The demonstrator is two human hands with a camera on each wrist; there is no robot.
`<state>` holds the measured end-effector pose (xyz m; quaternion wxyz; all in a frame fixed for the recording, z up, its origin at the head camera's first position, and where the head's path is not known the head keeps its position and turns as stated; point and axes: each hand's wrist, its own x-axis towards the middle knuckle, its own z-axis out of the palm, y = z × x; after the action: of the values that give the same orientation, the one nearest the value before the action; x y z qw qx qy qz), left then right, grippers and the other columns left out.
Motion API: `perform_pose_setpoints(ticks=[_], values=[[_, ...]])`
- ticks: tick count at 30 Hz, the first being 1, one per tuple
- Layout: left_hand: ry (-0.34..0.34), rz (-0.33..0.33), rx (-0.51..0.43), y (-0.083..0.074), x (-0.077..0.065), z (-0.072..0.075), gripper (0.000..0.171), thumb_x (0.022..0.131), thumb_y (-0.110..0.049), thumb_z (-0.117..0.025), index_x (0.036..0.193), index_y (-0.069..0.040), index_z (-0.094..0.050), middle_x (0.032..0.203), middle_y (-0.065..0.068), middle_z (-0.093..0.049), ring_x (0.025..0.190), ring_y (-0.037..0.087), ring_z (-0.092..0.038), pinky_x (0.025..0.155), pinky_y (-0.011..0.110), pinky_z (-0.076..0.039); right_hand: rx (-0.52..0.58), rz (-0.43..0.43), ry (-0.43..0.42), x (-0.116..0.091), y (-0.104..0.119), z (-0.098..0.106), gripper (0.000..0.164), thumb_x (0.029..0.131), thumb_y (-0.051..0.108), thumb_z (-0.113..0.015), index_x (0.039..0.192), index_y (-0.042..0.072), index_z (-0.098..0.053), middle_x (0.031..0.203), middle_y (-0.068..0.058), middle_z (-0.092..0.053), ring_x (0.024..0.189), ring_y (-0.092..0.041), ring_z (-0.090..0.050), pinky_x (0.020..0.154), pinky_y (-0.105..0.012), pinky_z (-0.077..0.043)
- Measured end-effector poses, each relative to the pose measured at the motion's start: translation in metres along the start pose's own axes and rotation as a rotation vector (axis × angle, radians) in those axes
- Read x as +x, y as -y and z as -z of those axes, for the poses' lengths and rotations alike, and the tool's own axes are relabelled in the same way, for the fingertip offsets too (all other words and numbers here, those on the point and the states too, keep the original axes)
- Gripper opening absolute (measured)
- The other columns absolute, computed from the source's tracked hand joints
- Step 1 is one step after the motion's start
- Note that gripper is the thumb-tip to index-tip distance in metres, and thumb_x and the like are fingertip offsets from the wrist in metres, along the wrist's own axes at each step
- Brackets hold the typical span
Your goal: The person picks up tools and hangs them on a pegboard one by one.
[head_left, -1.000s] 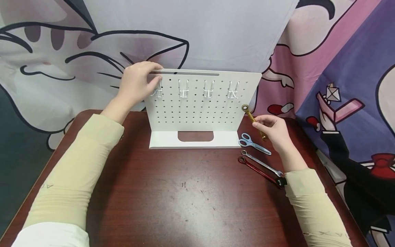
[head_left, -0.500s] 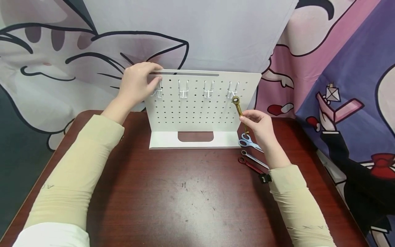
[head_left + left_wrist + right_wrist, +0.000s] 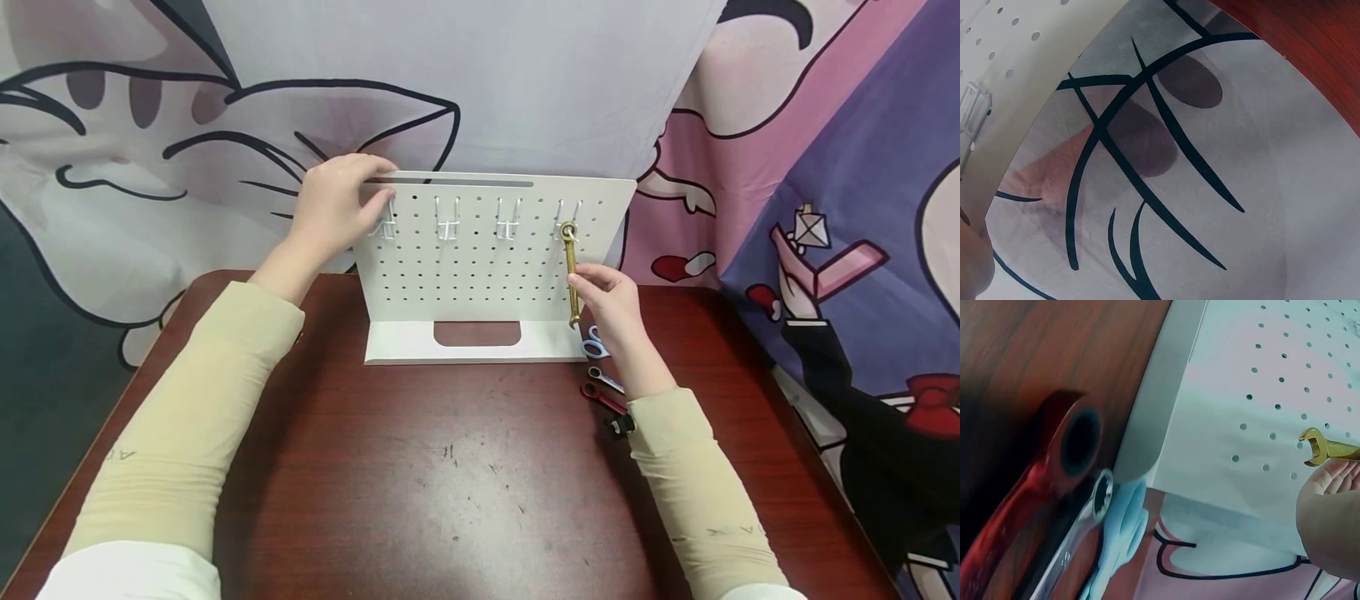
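Note:
A white pegboard stand (image 3: 480, 279) stands upright on the table, with several metal hooks along its upper part. My left hand (image 3: 333, 200) grips its top left corner, thumb on the front face; the fingers behind are partly hidden. My right hand (image 3: 611, 312) pinches a gold combination wrench (image 3: 572, 258) by its shank, ring end up. That ring overlaps the rightmost hook (image 3: 559, 223); whether the hook passes through it, I cannot tell. The open end of the wrench (image 3: 1316, 447) points down in front of the board in the right wrist view.
Right of the stand lie light blue scissors (image 3: 595, 343), a silver wrench (image 3: 604, 379) and a red wrench (image 3: 602, 397), partly hidden by the right forearm. The brown table (image 3: 420, 483) extends in front. A printed cloth (image 3: 555, 92) hangs behind.
The right hand has moved left with the gold wrench, from beside the board to the rightmost hook, and the wrench has turned nearly vertical. The left hand stays on the corner.

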<state>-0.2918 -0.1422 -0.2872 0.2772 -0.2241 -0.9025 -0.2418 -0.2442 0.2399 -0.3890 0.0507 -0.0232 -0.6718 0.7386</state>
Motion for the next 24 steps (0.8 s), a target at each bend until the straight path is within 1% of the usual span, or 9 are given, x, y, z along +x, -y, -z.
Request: perform_pose_setpoints(ticks=[3,8,14,19,22,24], values=[[-0.001,0.002,-0.003,0.0,-0.001,-0.001,0.025,0.099,-0.011,-0.071,0.122,-0.002,-0.074,0.124,0.018,-0.077,0.119,0.039,-0.072,0.1,0.056,-0.054,0.035,-0.022,-0.021,0.003,-0.002,-0.006,0.029,0.099,-0.001,-0.069,0.087,0.024,-0.077,0.088,0.01,-0.073,0.088,-0.005,-0.066,0.085,-0.015,-0.057],[-0.004,-0.002,-0.009,0.001,-0.002,-0.003,0.025,0.099,-0.011,-0.071,0.122,-0.002,-0.075,0.123,0.018,-0.077,0.119,0.039,-0.072,0.101,0.056,-0.054,0.065,-0.036,-0.061,0.006,-0.007,-0.014,0.031,0.098,-0.002,-0.07,0.084,0.024,-0.077,0.085,0.011,-0.074,0.083,-0.002,-0.067,0.082,-0.015,-0.056],[-0.004,-0.004,-0.011,0.001,-0.002,-0.004,0.025,0.099,-0.011,-0.071,0.122,-0.002,-0.075,0.124,0.018,-0.077,0.119,0.039,-0.072,0.1,0.056,-0.054,0.036,-0.016,-0.082,0.009,-0.012,-0.02,0.03,0.098,-0.002,-0.07,0.085,0.025,-0.074,0.083,0.014,-0.073,0.081,-0.001,-0.066,0.081,-0.017,-0.057],[-0.007,-0.009,-0.011,0.001,-0.002,-0.003,0.025,0.099,-0.011,-0.07,0.122,-0.002,-0.074,0.124,0.018,-0.077,0.119,0.04,-0.072,0.101,0.056,-0.054,0.021,0.013,-0.083,0.009,-0.009,-0.025,0.032,0.097,-0.006,-0.068,0.085,0.024,-0.073,0.081,0.014,-0.073,0.078,0.0,-0.066,0.079,-0.016,-0.058],[-0.008,-0.009,-0.007,0.001,-0.001,-0.002,0.025,0.1,-0.011,-0.07,0.122,-0.002,-0.074,0.124,0.018,-0.077,0.119,0.04,-0.071,0.101,0.056,-0.054,-0.013,0.024,-0.084,0.008,-0.007,-0.025,0.027,0.097,-0.006,-0.069,0.09,0.02,-0.074,0.081,0.014,-0.073,0.078,0.0,-0.066,0.079,-0.015,-0.058],[-0.007,-0.007,-0.003,0.001,-0.001,-0.001,0.025,0.1,-0.011,-0.07,0.122,-0.002,-0.074,0.125,0.018,-0.077,0.119,0.04,-0.071,0.101,0.056,-0.054,-0.057,0.028,-0.085,0.008,-0.006,-0.023,0.019,0.097,-0.004,-0.07,0.099,0.014,-0.075,0.082,0.015,-0.073,0.079,0.0,-0.066,0.08,-0.014,-0.056]])
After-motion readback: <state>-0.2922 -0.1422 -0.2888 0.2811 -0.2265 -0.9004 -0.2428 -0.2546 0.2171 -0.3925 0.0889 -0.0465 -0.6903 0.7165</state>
